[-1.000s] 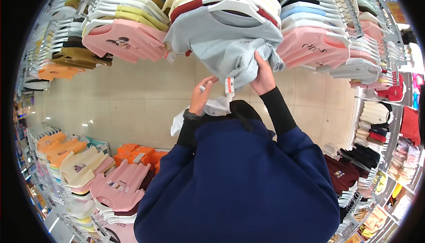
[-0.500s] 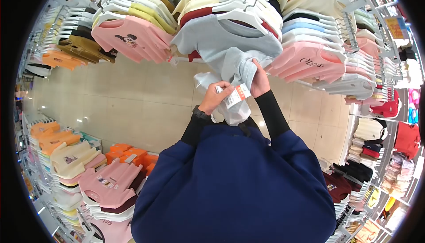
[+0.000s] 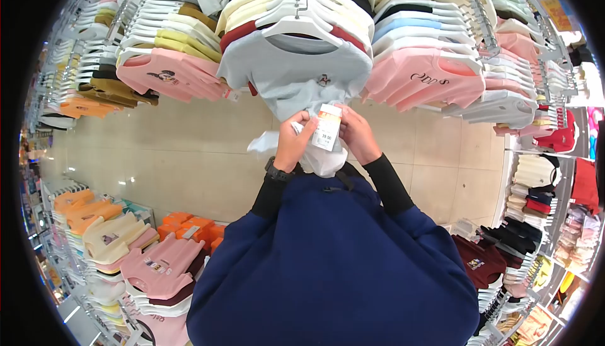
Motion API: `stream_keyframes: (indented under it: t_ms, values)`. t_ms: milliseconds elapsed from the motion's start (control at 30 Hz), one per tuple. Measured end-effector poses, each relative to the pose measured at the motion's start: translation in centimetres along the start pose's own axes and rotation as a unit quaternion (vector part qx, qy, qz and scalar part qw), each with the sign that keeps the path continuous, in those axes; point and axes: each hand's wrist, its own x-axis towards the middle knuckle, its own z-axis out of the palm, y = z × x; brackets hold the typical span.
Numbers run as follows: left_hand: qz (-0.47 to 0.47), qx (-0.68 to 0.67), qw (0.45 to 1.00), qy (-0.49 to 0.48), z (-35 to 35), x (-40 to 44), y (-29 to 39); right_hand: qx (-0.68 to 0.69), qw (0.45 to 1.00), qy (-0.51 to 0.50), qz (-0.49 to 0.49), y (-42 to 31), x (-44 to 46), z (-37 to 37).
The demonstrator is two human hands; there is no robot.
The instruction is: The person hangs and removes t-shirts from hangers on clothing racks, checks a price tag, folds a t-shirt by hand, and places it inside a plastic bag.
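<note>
A light grey-blue sweatshirt (image 3: 293, 65) with a small chest print hangs from a white hanger (image 3: 302, 28) at the front of the middle rack. Before its lower part, a white and orange price tag (image 3: 326, 133) faces up with printed figures on it. My left hand (image 3: 293, 141) pinches the tag's left side between thumb and fingers. At the tag's upper right edge, my right hand (image 3: 358, 133) is closed with its fingertips on it; whether it also grips sweatshirt cloth is hidden. A crumpled whitish plastic bag (image 3: 324, 162) sits below the tag, close to my body.
Pink tops hang on both sides, a left one (image 3: 173, 75) and a right one (image 3: 428, 78), on racks packed with hangers. Orange boxes (image 3: 186, 227) and more clothes (image 3: 157, 267) stand low at left. Dark red clothing (image 3: 479, 263) is at lower right. Tiled floor (image 3: 176, 150) lies between.
The tag has turned upright toward me. My right hand has moved down from the bunched sweatshirt cloth to the tag's edge, and the sweatshirt hangs flatter, showing its print. The view has shifted slightly.
</note>
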Motion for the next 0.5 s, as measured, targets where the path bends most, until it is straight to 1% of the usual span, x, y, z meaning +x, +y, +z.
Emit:
stream_keyframes:
  t_ms: [33,333,500]
  values:
    - [-0.001,0.005,1.000,0.004,0.2,-0.2,0.2,0.018,1.000,-0.013,0.008,-0.3,0.0,-0.3]
    - [-0.001,0.052,0.997,0.053,0.0,-2.4,0.3,-0.017,0.998,-0.057,0.031,-2.4,-1.5,0.8]
    - [-0.018,0.039,0.995,0.088,0.0,-3.0,1.1,-0.057,0.997,-0.059,0.011,-2.3,-1.3,0.8]
